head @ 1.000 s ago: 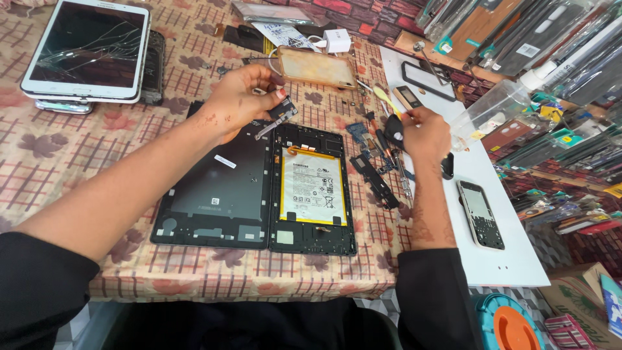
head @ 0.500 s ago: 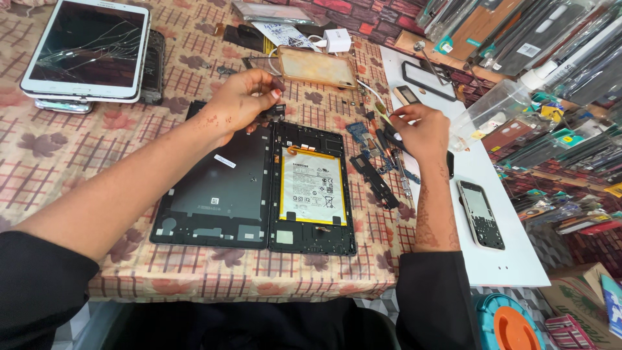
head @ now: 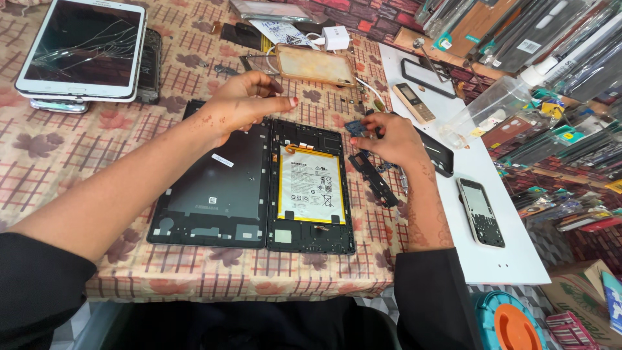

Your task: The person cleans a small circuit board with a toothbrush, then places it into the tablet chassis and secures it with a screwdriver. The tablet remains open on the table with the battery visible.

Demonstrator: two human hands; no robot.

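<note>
The opened tablet lies flat on the cloth-covered surface, its white battery facing up, with the detached black back cover touching its left edge. Both lie with their long axes running away from the person, the tablet's top end pointing toward the far side of the surface. The left hand hovers above the top of the back cover, fingers stretched out flat and held together, thumb tucked beneath; it appears to grip nothing. The right hand sits just right of the tablet's upper corner, fingers curled and pinching a small blue circuit board, though how firmly is hard to tell from this angle. A black strip-shaped part lies just beside that hand, angled toward the person.

Compared with half a second ago, the left hand has lifted off the tablet's top edge and flattened out, and the right hand has shifted in from the white mat toward the tablet. A black smartphone rests on the mat, well apart from both hands.
</note>
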